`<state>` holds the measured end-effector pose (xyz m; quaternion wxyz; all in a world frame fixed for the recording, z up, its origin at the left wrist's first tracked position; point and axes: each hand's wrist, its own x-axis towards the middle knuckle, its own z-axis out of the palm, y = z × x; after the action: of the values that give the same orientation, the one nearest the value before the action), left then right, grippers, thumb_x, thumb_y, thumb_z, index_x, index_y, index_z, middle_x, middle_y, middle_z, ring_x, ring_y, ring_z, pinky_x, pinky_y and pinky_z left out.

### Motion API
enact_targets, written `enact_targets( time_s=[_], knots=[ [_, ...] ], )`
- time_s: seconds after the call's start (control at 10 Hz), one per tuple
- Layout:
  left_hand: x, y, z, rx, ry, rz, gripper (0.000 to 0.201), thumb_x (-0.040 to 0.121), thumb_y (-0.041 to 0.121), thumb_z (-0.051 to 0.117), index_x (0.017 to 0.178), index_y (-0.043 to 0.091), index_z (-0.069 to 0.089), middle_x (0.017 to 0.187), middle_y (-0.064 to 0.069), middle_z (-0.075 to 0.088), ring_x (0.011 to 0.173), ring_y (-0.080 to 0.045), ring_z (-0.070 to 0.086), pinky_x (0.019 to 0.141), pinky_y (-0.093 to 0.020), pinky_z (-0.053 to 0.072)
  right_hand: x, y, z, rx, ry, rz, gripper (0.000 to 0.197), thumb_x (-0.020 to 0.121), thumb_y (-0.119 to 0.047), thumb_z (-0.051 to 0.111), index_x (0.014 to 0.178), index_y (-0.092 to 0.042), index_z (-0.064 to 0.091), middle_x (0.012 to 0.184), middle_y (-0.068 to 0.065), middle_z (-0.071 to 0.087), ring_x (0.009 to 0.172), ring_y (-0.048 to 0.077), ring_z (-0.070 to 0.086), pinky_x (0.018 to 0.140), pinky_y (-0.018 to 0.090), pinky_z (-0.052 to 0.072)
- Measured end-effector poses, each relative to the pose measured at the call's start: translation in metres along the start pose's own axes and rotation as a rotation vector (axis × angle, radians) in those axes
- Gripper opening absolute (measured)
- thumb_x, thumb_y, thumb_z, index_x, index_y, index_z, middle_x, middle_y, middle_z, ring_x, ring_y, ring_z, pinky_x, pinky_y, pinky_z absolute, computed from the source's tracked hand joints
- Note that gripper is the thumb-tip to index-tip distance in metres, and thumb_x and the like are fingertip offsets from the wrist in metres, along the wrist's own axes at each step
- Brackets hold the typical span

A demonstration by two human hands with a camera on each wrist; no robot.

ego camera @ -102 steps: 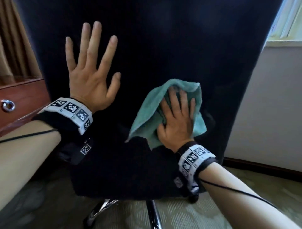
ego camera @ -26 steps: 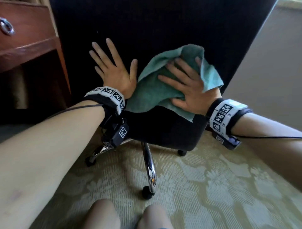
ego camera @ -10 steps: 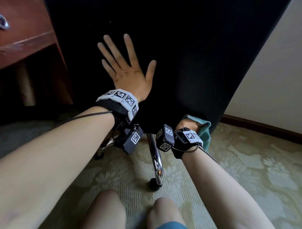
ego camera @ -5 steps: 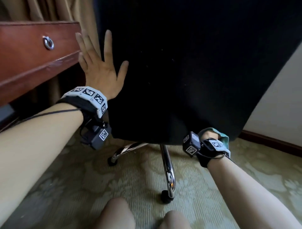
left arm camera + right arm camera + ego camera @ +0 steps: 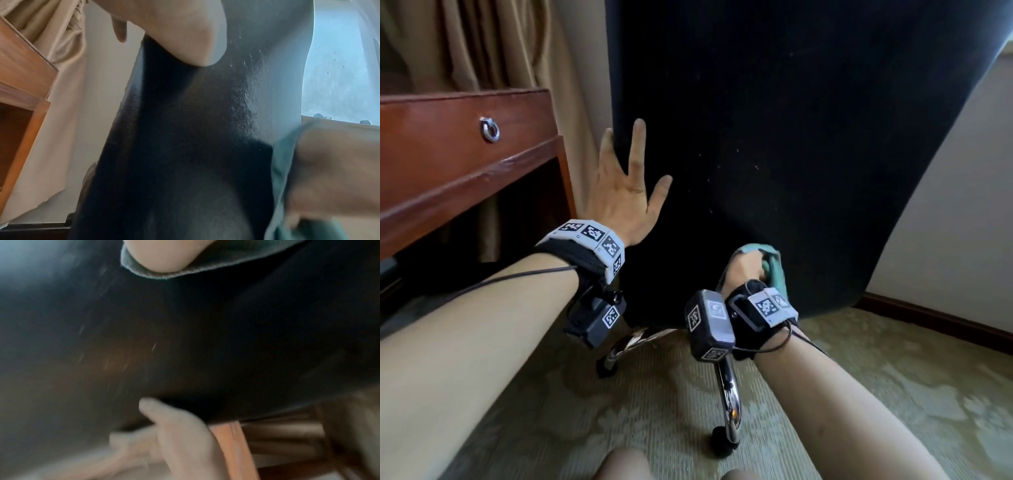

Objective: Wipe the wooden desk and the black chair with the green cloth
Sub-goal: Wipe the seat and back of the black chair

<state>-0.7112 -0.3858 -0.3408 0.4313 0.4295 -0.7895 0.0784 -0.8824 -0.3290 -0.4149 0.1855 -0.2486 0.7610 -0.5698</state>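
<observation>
The black chair point(image 5: 774, 137) shows its tall back in the middle of the head view. My left hand point(image 5: 625, 188) lies flat on the chair's left edge with its fingers spread. Low on the chair back, my right hand point(image 5: 746, 270) grips the bunched green cloth point(image 5: 775, 274) against the black surface; its fingertips are hidden. In the left wrist view the cloth point(image 5: 281, 162) wraps the right hand point(image 5: 333, 162) at the lower right. In the right wrist view the cloth point(image 5: 216, 261) lies under my palm on the chair point(image 5: 205, 337). The wooden desk point(image 5: 448, 171) stands at the left.
A ring pull point(image 5: 489, 129) hangs on the desk drawer. Chrome chair legs point(image 5: 731, 401) with a caster point(image 5: 722, 445) spread over the patterned carpet point(image 5: 893, 394). A beige curtain point(image 5: 500, 44) hangs behind the desk. A pale wall point(image 5: 945, 222) with a dark skirting runs at the right.
My right hand slid left with the cloth, from the chair's lower right edge to its lower middle. My left hand shifted to the chair's left edge.
</observation>
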Motion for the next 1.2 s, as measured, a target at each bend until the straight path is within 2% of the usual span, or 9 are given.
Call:
enact_targets(
  time_s=[0.1, 0.2, 0.3, 0.5, 0.7, 0.8, 0.9, 1.0, 1.2],
  knots=[
    [0.0, -0.001, -0.006, -0.078, -0.026, -0.002, 0.076, 0.098, 0.047, 0.039, 0.148, 0.033, -0.016, 0.154, -0.029, -0.005, 0.141, -0.042, 0.022, 0.115, -0.046, 0.029, -0.001, -0.052, -0.003, -0.399, 0.537, -0.279, 0.051, 0.095, -0.026, 0.036, 0.127, 0.008, 0.056, 0.132, 0.037, 0.05, 0.125, 0.045, 0.05, 0.103, 0.044, 0.044],
    [0.001, -0.006, -0.014, -0.146, -0.001, 0.018, 0.068, 0.101, 0.037, 0.038, 0.151, 0.031, -0.008, 0.157, -0.02, 0.004, 0.132, -0.041, 0.04, 0.107, -0.046, 0.037, -0.005, -0.078, -0.003, -0.375, 0.145, -0.682, 0.066, 0.103, -0.039, 0.034, 0.152, 0.001, 0.017, 0.16, 0.024, 0.003, 0.148, 0.037, -0.007, 0.119, 0.045, -0.013],
    [0.003, -0.022, -0.017, -0.131, 0.016, 0.075, 0.067, 0.098, 0.045, 0.029, 0.154, 0.015, 0.007, 0.158, -0.015, 0.019, 0.132, -0.039, 0.042, 0.105, -0.043, 0.037, 0.0, -0.072, -0.004, -0.674, 0.182, -1.332, 0.056, 0.099, -0.042, 0.04, 0.149, -0.017, 0.036, 0.16, 0.008, 0.023, 0.149, 0.032, 0.002, 0.119, 0.044, -0.014],
    [0.005, -0.039, -0.033, 0.169, 0.022, 0.271, 0.067, 0.098, 0.038, 0.03, 0.152, 0.017, -0.004, 0.155, -0.032, 0.002, 0.146, -0.044, -0.001, 0.113, -0.058, 0.024, 0.019, -0.051, -0.011, -1.013, -0.226, -1.866, 0.046, 0.093, -0.052, 0.054, 0.13, -0.026, 0.059, 0.141, -0.003, 0.054, 0.138, 0.018, 0.033, 0.11, 0.036, 0.027],
    [0.039, -0.024, -0.045, 0.034, 0.206, 0.231, 0.068, 0.099, 0.036, 0.033, 0.15, -0.002, 0.009, 0.156, -0.031, 0.005, 0.146, -0.041, 0.004, 0.121, -0.045, 0.011, 0.015, -0.172, -0.034, -0.855, 0.295, -1.641, 0.061, 0.086, -0.057, 0.051, 0.141, -0.03, 0.048, 0.155, 0.002, 0.034, 0.148, 0.031, 0.015, 0.113, 0.061, 0.016],
    [0.051, -0.011, -0.036, -0.264, 0.211, -0.009, 0.079, 0.095, 0.041, 0.034, 0.15, -0.003, -0.002, 0.157, -0.026, 0.002, 0.148, -0.032, 0.008, 0.121, -0.038, 0.013, -0.001, -0.173, -0.009, -0.844, 0.354, -1.583, 0.061, 0.09, -0.052, 0.041, 0.147, -0.029, 0.04, 0.157, 0.002, 0.031, 0.149, 0.03, 0.014, 0.116, 0.057, -0.01],
    [0.06, -0.007, -0.033, -0.454, 0.232, -0.293, 0.075, 0.098, 0.042, 0.03, 0.152, 0.002, -0.003, 0.148, -0.025, 0.035, 0.13, -0.032, 0.043, 0.104, -0.03, 0.034, 0.007, -0.144, 0.011, -1.051, 0.114, -1.902, 0.053, 0.086, -0.048, 0.047, 0.134, -0.028, 0.058, 0.142, -0.003, 0.053, 0.135, 0.023, 0.038, 0.116, 0.047, 0.015],
    [0.065, -0.013, -0.036, -0.457, 0.211, -0.258, 0.073, 0.1, 0.044, 0.029, 0.152, 0.001, 0.001, 0.156, -0.021, 0.022, 0.143, -0.025, 0.027, 0.117, -0.031, 0.021, 0.014, -0.169, 0.007, -1.099, -0.031, -2.059, 0.058, 0.085, -0.045, 0.049, 0.137, -0.019, 0.055, 0.145, 0.003, 0.051, 0.137, 0.021, 0.041, 0.112, 0.038, 0.027],
    [0.081, -0.016, -0.046, -0.433, 0.221, -0.178, 0.066, 0.102, 0.04, 0.029, 0.151, 0.001, 0.011, 0.155, -0.017, 0.023, 0.143, -0.023, 0.026, 0.118, -0.033, 0.019, 0.015, -0.274, -0.034, -0.978, 0.34, -1.885, 0.058, 0.092, -0.054, 0.038, 0.145, -0.031, 0.042, 0.158, -0.002, 0.029, 0.148, 0.022, 0.019, 0.115, 0.049, 0.009]
  ],
)
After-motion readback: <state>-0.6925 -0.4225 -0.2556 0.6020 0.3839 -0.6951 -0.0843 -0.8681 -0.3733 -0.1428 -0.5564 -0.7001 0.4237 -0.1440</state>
